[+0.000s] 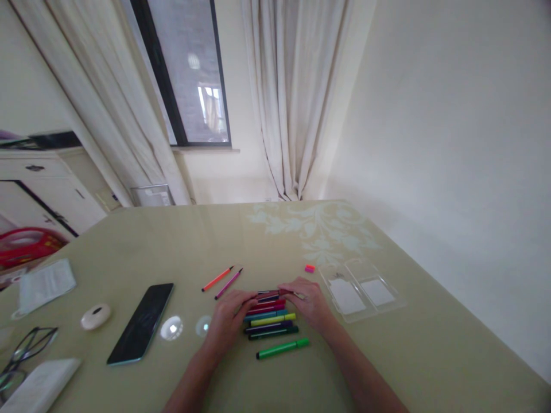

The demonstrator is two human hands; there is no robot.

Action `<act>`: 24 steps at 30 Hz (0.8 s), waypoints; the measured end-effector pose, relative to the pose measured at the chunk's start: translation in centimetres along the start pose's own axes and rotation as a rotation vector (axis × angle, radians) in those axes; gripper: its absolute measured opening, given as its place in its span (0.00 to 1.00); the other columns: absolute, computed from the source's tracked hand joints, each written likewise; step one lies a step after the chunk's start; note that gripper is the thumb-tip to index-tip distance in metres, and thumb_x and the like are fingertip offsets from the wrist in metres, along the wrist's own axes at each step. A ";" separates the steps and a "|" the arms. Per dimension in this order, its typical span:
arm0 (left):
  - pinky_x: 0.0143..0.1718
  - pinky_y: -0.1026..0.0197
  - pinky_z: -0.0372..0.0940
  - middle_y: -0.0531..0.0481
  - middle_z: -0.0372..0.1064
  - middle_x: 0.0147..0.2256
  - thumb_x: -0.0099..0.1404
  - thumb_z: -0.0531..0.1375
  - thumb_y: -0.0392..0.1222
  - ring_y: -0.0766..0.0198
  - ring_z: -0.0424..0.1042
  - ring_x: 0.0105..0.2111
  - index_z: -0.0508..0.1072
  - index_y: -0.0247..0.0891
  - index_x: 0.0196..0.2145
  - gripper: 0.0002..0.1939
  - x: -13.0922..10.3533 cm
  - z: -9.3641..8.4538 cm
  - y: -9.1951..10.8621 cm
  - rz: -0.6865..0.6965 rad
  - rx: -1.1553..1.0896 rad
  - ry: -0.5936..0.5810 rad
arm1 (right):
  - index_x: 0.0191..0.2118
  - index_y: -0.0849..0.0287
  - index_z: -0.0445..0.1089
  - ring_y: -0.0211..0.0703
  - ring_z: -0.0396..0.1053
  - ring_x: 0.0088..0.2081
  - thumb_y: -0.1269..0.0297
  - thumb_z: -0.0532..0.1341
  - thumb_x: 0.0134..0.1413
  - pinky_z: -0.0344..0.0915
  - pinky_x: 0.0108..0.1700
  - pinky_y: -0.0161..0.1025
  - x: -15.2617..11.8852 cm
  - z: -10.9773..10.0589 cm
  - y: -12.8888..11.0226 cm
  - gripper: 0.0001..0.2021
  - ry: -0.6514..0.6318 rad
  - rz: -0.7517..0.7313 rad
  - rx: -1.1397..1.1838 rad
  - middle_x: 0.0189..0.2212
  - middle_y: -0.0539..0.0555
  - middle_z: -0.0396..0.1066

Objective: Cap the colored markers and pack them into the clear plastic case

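Both hands low centre on the olive worktop point(365, 355), over a row of felt-tip markers point(270, 316) lying side by side. Left hand point(228, 319) curled at the row's left end, fingertips pinching the end of the top dark marker point(269, 296). Right hand point(310, 303) curled at the right end, fingertips closed on the same marker's other end. So the marker is held between both hands, level, at the far edge of the row, touching or just above the red one; cannot tell which.

Row nearer the person: red, pink, blue, yellow, purple, dark green, packed tight. Light green marker point(283, 347) lies apart, just below the row, slightly tilted. Orange marker point(217, 279) and magenta marker point(228, 283) lie together up-left of the hands, both slanted.

Small pink-orange cap or eraser point(309, 268) up-right of the right hand. Open clear plastic case point(360, 290) just right of the right hand, two halves flat.

Left side: black phone point(142, 323) face up, round white object point(95, 316), glasses point(24, 350) at the edge, white paper packet point(45, 284). Window with curtains behind.
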State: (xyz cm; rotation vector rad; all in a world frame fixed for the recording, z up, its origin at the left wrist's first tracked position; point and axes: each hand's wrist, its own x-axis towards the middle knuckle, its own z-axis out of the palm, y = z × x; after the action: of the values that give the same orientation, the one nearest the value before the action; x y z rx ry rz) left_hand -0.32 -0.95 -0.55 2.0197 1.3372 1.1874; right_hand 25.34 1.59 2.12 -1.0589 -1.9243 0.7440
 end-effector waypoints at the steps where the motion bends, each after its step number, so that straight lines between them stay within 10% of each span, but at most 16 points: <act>1: 0.44 0.56 0.74 0.48 0.82 0.39 0.73 0.59 0.52 0.57 0.80 0.40 0.83 0.44 0.44 0.15 0.0 0.0 0.0 -0.001 -0.006 0.001 | 0.45 0.49 0.83 0.47 0.77 0.36 0.58 0.63 0.66 0.70 0.41 0.41 0.0 0.0 0.0 0.11 -0.001 0.003 0.002 0.35 0.53 0.83; 13: 0.46 0.52 0.73 0.46 0.81 0.39 0.73 0.58 0.53 0.54 0.79 0.41 0.82 0.44 0.42 0.16 0.0 0.5 0.0 -0.036 0.063 0.043 | 0.45 0.52 0.82 0.48 0.77 0.39 0.57 0.62 0.67 0.69 0.45 0.43 0.0 1.0 -0.1 0.12 -0.013 0.032 -0.079 0.37 0.55 0.82; 24: 0.52 0.48 0.69 0.45 0.79 0.43 0.74 0.55 0.50 0.52 0.75 0.47 0.83 0.46 0.43 0.16 0.2 -0.2 -1.6 -0.044 0.202 -0.004 | 0.53 0.58 0.76 0.57 0.69 0.49 0.67 0.57 0.68 0.59 0.51 0.49 0.0 -2.1 3.1 0.14 0.255 0.247 -0.822 0.47 0.61 0.79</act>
State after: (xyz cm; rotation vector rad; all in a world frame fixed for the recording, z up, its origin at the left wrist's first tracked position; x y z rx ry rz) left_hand -1.26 -0.12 -1.53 2.1159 1.5456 1.0652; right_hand 28.33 3.33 0.76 -1.8030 -1.9119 -0.1119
